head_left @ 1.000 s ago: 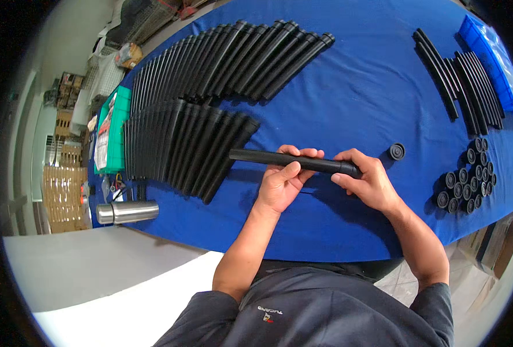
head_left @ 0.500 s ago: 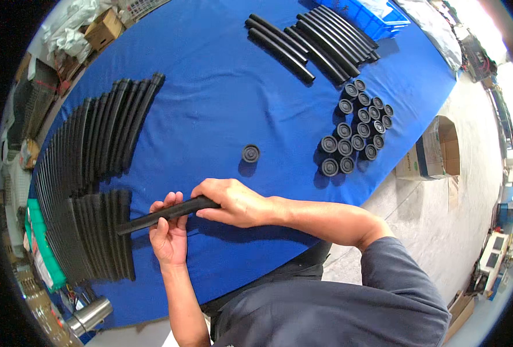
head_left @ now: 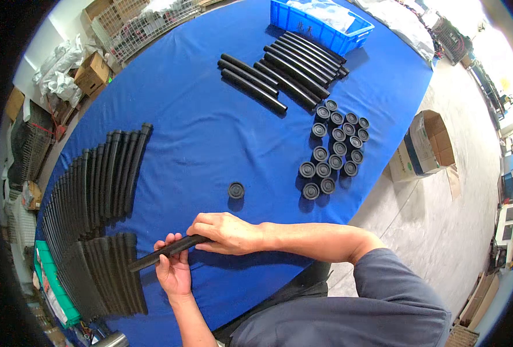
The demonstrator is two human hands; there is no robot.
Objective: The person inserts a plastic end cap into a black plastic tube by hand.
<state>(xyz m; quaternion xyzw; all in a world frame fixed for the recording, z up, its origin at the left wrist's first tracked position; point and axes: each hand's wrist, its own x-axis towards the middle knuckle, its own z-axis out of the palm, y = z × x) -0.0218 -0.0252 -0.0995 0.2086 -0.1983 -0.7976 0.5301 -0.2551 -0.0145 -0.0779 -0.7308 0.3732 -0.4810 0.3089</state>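
Note:
A black tube [head_left: 167, 252] is held at a slant between my two hands, above the blue cloth at the table's near side. My left hand [head_left: 175, 272] cradles it from below, thumb on the near side and fingers behind. My right hand [head_left: 227, 233] wraps round the tube's right end and hides it. A single round black cap [head_left: 236, 190] lies on the cloth just beyond my right hand. To the left, near the tube's free end, lie a near row of black tubes [head_left: 109, 274] and a far row of black tubes [head_left: 109, 173].
Several black caps [head_left: 338, 148] stand grouped at the right. Behind them lie shiny black tubes [head_left: 297, 69], beside a blue crate [head_left: 320, 29]. An open cardboard box [head_left: 424, 144] sits on the floor past the table's right edge. A green container [head_left: 54, 286] is at the left edge.
The view has shifted, so the table's things appear lower and further left. Both hands keep the tube in much the same grip.

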